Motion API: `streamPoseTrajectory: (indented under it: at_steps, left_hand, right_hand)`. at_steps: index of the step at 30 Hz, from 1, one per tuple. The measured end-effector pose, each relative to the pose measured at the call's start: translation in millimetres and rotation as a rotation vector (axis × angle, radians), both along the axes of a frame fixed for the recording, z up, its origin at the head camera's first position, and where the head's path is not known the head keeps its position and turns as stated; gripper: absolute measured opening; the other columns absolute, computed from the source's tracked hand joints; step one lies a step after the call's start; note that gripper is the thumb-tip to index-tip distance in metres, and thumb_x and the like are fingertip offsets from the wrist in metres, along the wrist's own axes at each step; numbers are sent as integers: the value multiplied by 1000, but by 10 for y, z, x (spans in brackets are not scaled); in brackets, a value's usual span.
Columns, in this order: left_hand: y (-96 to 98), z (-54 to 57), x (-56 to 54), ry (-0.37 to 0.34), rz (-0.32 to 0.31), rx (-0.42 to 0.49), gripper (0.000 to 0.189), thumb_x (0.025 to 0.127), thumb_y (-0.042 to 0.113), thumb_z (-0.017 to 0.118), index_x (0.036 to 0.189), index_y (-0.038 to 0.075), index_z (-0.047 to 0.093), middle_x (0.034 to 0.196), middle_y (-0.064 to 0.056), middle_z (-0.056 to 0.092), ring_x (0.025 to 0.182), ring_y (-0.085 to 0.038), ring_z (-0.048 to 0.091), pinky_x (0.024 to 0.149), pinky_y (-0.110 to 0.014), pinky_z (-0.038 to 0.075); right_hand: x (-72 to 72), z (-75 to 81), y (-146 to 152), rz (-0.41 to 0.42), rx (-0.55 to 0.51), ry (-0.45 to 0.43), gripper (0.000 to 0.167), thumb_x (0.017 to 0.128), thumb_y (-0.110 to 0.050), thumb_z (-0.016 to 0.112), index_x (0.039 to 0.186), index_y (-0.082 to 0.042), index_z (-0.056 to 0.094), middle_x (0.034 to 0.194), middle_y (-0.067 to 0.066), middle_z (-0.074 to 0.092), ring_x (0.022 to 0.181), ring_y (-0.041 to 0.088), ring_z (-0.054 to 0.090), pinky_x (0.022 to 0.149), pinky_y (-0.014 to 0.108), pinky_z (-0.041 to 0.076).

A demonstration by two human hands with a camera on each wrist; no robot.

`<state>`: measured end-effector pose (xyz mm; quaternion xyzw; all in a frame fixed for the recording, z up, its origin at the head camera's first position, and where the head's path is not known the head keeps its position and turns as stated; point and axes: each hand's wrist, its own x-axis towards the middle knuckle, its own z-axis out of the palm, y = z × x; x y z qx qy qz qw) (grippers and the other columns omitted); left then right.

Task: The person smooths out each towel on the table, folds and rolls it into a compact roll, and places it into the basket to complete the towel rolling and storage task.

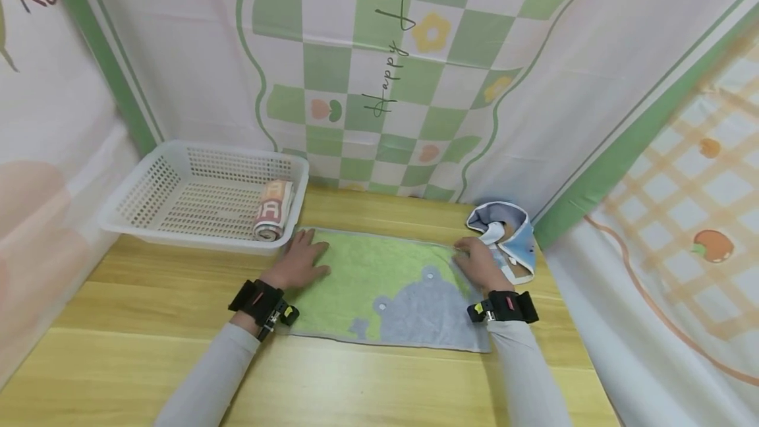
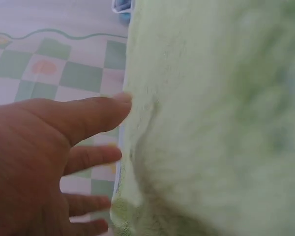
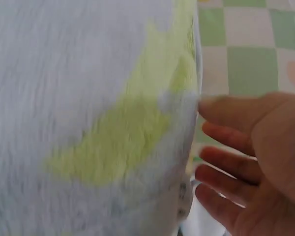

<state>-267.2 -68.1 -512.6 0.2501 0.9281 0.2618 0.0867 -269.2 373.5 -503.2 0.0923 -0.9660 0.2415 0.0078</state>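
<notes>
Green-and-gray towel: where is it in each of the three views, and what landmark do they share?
Head: lower middle; the towel lies spread on the table, the left hand at its upper left corner, the right hand near its upper right.
Left wrist: fills the right side.
Right wrist: fills the left side.
Shared landmark: the green-and-white checkered fabric, top middle in head, left in left wrist, upper right in right wrist.

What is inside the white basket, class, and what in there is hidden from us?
Inside the basket lies one rolled towel, orange, reddish and white with pale letters, near the right end. The patch of basket beneath it is covered, and its inner layers cannot be seen.
</notes>
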Motion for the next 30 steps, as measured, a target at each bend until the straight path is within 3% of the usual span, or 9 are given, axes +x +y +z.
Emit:
streamPoseTrajectory:
  at_steps: [4,10,13,15,18,21,25,30]
  left_hand:
    - [24,31,-56,-53,21,-55,66,101,34,60,153,-1,39,160,-41,11,149,-58,6,120,-68,8]
    - [70,21,-160,-91,48,-86,66,105,30,53,158,-2,28,160,-42,4,148,-59,7,120,-67,14]
    - [94,14,-221,-39,88,-104,60,106,18,50,158,-1,28,161,-40,8,147,-59,16,120,-64,21]
    - [108,19,-255,48,104,-139,55,101,7,53,153,-3,38,155,-40,27,140,-57,35,116,-61,33]
    - [130,38,-301,215,115,-196,38,90,-7,59,128,-8,58,125,-35,58,114,-48,59,99,-55,50]
    - [137,52,-329,331,139,-246,19,86,-10,62,105,-7,65,98,-27,65,92,-40,64,82,-50,55]
    - [129,70,-359,327,150,-257,14,86,-9,62,98,-4,67,96,-25,64,91,-36,63,79,-47,55]
    - [130,61,-419,326,101,-283,10,86,-8,61,94,-5,67,95,-24,64,90,-37,63,80,-48,54]
  right_hand:
    - [-45,-3,-84,26,-6,-68,37,95,-2,66,129,10,60,127,32,62,118,49,58,98,57,49]
    - [-141,-3,-53,34,58,43,16,85,4,74,101,4,72,100,21,69,95,39,65,85,53,53]
    - [-165,10,-26,25,81,67,10,82,0,78,88,-2,71,91,14,67,88,33,62,84,52,51]
    - [-149,28,-19,9,75,26,13,82,-3,80,83,-5,67,87,11,64,81,28,59,80,48,49]
    - [-95,61,-9,12,56,-28,21,83,-4,80,78,-7,61,79,7,59,70,22,52,69,41,46]
    - [-39,87,20,24,47,-46,25,82,-4,81,75,-9,58,73,2,56,65,17,48,65,34,42]
    - [14,146,84,31,65,-64,22,80,-8,82,74,-10,60,71,0,57,63,15,50,62,31,42]
    - [56,235,117,4,91,-128,15,85,-13,77,77,-10,64,72,0,60,62,15,51,60,31,42]
